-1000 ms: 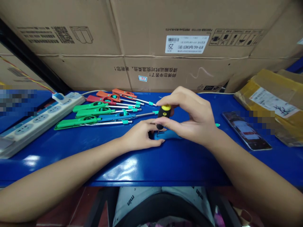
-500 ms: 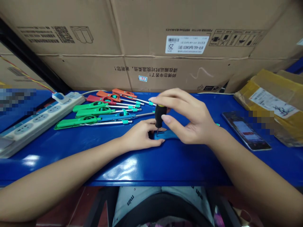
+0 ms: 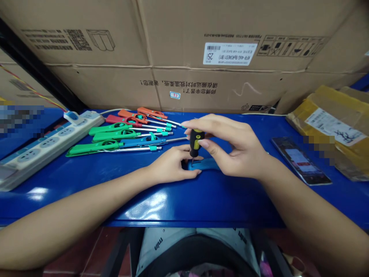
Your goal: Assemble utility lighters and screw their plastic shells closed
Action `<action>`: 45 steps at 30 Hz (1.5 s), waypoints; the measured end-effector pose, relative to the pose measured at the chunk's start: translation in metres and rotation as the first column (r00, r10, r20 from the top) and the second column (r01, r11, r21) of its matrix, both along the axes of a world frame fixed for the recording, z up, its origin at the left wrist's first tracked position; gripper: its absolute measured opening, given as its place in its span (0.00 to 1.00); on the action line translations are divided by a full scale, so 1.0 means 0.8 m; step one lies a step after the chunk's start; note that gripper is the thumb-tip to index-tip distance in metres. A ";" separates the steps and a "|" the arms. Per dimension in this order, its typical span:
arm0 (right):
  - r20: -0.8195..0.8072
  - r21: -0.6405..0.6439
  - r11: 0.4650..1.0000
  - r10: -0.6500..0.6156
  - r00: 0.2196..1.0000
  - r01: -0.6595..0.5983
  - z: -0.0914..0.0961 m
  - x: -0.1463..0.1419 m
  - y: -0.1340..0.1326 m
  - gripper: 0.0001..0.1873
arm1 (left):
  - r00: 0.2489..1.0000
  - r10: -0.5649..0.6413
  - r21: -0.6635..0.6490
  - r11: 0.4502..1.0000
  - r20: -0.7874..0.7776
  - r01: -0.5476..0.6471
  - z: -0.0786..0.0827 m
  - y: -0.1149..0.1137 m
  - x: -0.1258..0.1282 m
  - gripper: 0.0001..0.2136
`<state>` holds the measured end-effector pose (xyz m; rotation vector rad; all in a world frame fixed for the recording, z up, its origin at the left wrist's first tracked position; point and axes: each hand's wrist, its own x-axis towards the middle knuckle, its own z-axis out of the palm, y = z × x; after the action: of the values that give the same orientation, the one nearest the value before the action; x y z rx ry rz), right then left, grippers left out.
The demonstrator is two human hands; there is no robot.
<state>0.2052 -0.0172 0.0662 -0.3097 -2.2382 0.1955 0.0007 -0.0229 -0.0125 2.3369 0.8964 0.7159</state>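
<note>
My right hand (image 3: pixel 230 144) grips the handle of a short black and yellow screwdriver (image 3: pixel 197 143) between thumb and fingers. Its shaft points straight down, with the tip at the end of a blue lighter (image 3: pixel 206 164) lying on the table. My left hand (image 3: pixel 175 163) pinches that end of the lighter, thumb on the near side and fingers on the far side. The lighter's other end is hidden behind my right hand. Beyond my left hand lie several long-nosed lighters: green ones (image 3: pixel 95 148), a blue one (image 3: pixel 132 142), red (image 3: pixel 127 120) and orange (image 3: pixel 151 112).
A white power strip (image 3: pixel 49 148) with a plug in it runs along the left. To the right lie a phone (image 3: pixel 301 159) and a yellow-taped parcel (image 3: pixel 331 130). A large cardboard box (image 3: pixel 178 50) stands behind the blue table (image 3: pixel 201 204).
The screwdriver handle has turned in my right fingers, so its yellow part now shows. My right fingers have shifted slightly down; my left hand keeps its hold on the lighter.
</note>
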 end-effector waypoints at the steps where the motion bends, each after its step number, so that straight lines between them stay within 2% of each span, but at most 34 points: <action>1: -0.009 -0.003 1.000 -0.018 1.000 0.018 -0.001 0.000 0.000 0.14 | 1.000 0.006 0.004 1.000 0.003 -0.006 0.000 0.000 0.000 0.09; 5: -0.035 0.042 0.993 -0.112 0.993 0.113 -0.004 0.001 0.002 0.15 | 1.000 0.031 0.027 0.999 -0.001 -0.031 -0.002 0.001 0.000 0.09; 7: -0.027 0.045 0.995 -0.093 0.995 0.094 -0.004 0.001 0.002 0.14 | 1.000 0.027 0.032 0.999 -0.010 -0.027 -0.002 0.001 -0.001 0.09; 12: -0.064 -0.070 0.996 -0.056 0.996 0.052 -0.009 -0.003 0.002 0.17 | 0.999 0.021 -0.001 1.000 -0.026 -0.021 0.001 0.000 0.000 0.10; 17: -0.113 0.023 0.995 -0.095 0.989 0.098 -0.009 -0.003 0.005 0.15 | 0.999 0.039 -0.009 0.999 -0.008 -0.039 0.002 -0.002 0.001 0.09; 20: -0.072 -0.033 0.999 -0.035 0.997 0.033 -0.006 -0.003 0.003 0.16 | 1.000 0.024 -0.028 0.999 -0.019 -0.025 0.004 -0.002 0.001 0.08; 23: -0.103 -0.096 0.995 -0.013 0.995 0.003 -0.007 -0.003 0.003 0.15 | 0.998 0.032 -0.028 0.999 -0.046 -0.033 0.004 -0.002 0.001 0.09; 26: -0.131 -0.051 0.997 -0.057 0.990 0.050 -0.008 -0.004 0.003 0.13 | 0.998 0.046 -0.017 0.999 -0.039 -0.047 0.003 -0.002 0.001 0.09; 28: -0.100 -0.045 0.998 -0.041 0.994 0.036 -0.006 -0.004 0.002 0.14 | 0.999 0.041 -0.016 0.999 -0.025 -0.041 0.002 -0.002 0.001 0.08; 32: -0.053 -0.159 0.986 0.037 0.998 -0.045 -0.004 -0.003 -0.001 0.16 | 0.999 0.039 -0.026 0.999 -0.004 -0.039 0.003 -0.003 0.003 0.08; 38: -0.122 -0.091 0.996 -0.015 0.992 0.003 -0.005 -0.005 0.001 0.13 | 0.997 0.072 0.010 0.997 -0.010 -0.072 0.005 -0.005 0.003 0.07; 42: -0.109 -0.181 0.982 0.031 0.994 -0.051 -0.003 -0.004 -0.001 0.13 | 0.997 0.068 -0.035 0.997 -0.025 -0.068 0.005 -0.005 0.003 0.07; 45: -0.124 -0.167 0.986 -0.023 0.992 0.002 -0.005 -0.005 -0.001 0.11 | 0.996 0.080 -0.032 0.996 -0.047 -0.082 0.005 -0.005 0.003 0.08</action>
<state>0.2012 -0.0179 0.0618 -0.3900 -2.0993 0.3863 0.0030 -0.0265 -0.0085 2.3065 1.0208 0.6772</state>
